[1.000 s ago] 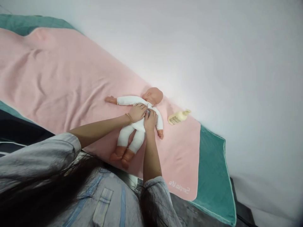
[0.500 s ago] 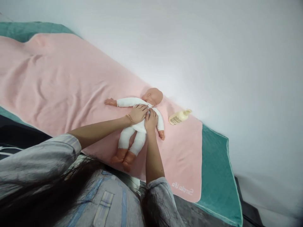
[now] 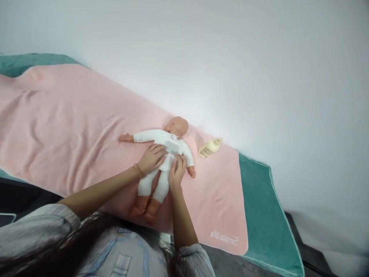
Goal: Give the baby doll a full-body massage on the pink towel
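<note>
A baby doll (image 3: 161, 135) in a white cloth suit lies stretched out on a pink towel (image 3: 219, 200), its head toward the wall and its feet toward me. A pale rectangular patch shows on the middle of its torso. My left hand (image 3: 152, 157), with a bracelet at the wrist, rests on the left side of the doll's waist, its fingers laid out flat. On the opposite side of the waist, my right hand (image 3: 178, 168) lies with its fingers extended and thumb inward. Both hands touch the doll without gripping it.
A cream pump bottle (image 3: 209, 149) lies tilted or stands to the right of the doll. Green cloth (image 3: 262, 192) shows beneath the towel. A white wall (image 3: 230, 69) rises behind. Dark furniture edges (image 3: 313, 250) appear at the lower right.
Both hands have slid from the doll's upper torso down to its waist and moved apart, uncovering the pale patch. The view has shifted slightly.
</note>
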A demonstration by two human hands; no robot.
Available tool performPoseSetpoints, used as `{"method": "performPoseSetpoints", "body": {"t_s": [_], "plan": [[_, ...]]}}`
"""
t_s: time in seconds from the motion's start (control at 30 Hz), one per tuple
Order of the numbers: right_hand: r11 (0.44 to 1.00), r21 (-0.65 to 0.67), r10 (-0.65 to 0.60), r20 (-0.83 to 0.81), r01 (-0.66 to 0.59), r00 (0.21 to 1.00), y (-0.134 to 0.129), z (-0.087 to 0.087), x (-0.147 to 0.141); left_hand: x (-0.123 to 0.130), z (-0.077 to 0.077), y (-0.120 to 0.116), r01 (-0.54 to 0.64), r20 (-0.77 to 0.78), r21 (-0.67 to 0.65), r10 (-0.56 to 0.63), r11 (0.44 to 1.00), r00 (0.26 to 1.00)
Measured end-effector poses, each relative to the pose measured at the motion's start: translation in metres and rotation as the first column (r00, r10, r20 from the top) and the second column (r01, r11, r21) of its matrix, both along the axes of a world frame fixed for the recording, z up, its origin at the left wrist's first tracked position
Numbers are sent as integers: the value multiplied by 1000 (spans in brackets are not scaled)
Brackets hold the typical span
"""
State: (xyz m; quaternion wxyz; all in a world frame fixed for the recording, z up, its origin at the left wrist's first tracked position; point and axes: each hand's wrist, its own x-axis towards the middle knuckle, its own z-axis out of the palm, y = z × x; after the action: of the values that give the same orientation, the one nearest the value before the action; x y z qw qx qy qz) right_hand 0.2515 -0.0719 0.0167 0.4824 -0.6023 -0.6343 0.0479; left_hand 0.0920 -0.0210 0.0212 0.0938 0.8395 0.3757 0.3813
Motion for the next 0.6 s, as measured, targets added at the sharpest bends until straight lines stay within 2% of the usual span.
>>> {"method": "performPoseSetpoints", "body": {"t_s": [0.13, 0.2, 0.4, 0.6], "plan": [[996, -46, 76, 7, -76, 997, -34, -5, 0, -21, -4, -27, 190, -4, -3, -190, 982, 982], [991, -68, 112, 15, -111, 994, -42, -7, -1, -27, -5, -34, 238, -27, -29, -239, 971, 971], [982, -176, 75, -12, -76, 997, -41, -10, -6, -29, -7, -34, 290, -28, -107, -294, 951, 955], [979, -188, 75, 1, -74, 997, -41, -11, -9, -29, -13, -34, 291, -53, -101, -297, 951, 953]]}}
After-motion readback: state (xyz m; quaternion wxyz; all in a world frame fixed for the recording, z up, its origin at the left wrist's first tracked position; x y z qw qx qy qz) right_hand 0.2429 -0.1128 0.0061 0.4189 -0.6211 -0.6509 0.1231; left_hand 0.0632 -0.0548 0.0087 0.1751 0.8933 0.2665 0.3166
